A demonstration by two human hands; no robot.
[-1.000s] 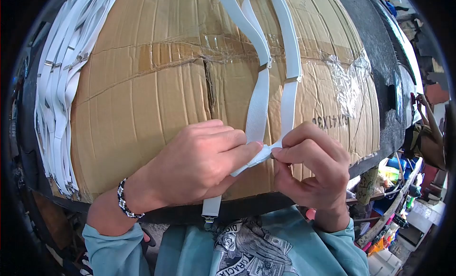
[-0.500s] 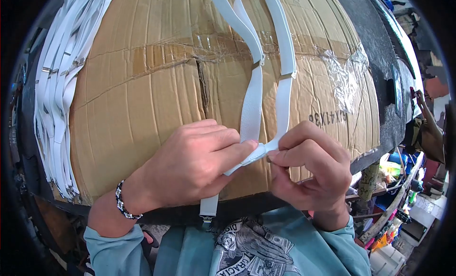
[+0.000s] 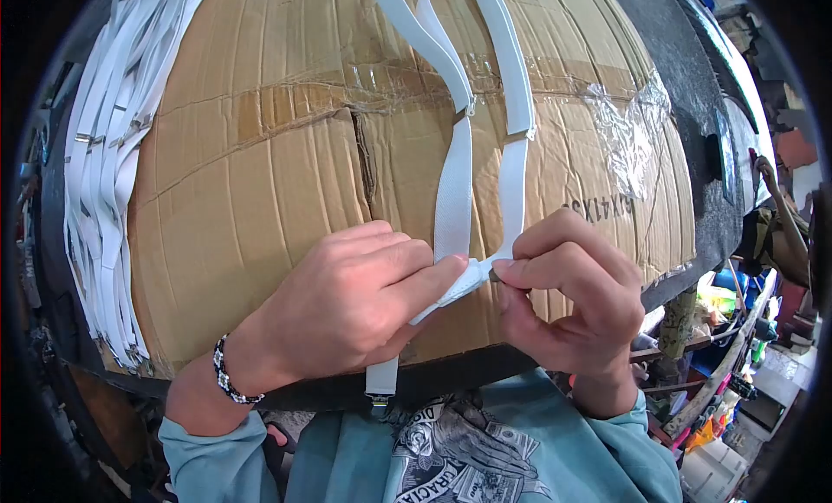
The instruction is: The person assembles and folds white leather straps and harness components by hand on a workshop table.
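A pair of white elastic suspenders [image 3: 453, 191] lies over the cardboard, its two straps meeting at a joined patch [image 3: 468, 280] between my hands. My left hand [image 3: 360, 295] is closed, thumb and fingers pinching that patch from the left. At the patch's right end, my right hand [image 3: 576, 291] pinches the strap edge between thumb and forefinger; a small dark spot shows at its fingertips, too small to name. Metal adjusters [image 3: 518, 135] sit on both straps further up. Below my left hand, a single strap end with a metal clip [image 3: 380, 399] hangs over the table edge.
A flattened cardboard sheet [image 3: 251, 217] with tape covers the dark table [image 3: 680, 130]. At the left edge lies a thick bundle of white suspenders [image 3: 104, 182] with metal clips. Cluttered goods [image 3: 719, 304] stand beyond the table at the right, where another person's arm [image 3: 777, 200] shows.
My right fingertips have shifted slightly at the strap edge beside the patch. The upper straps appear a little further left. My left hand keeps its hold.
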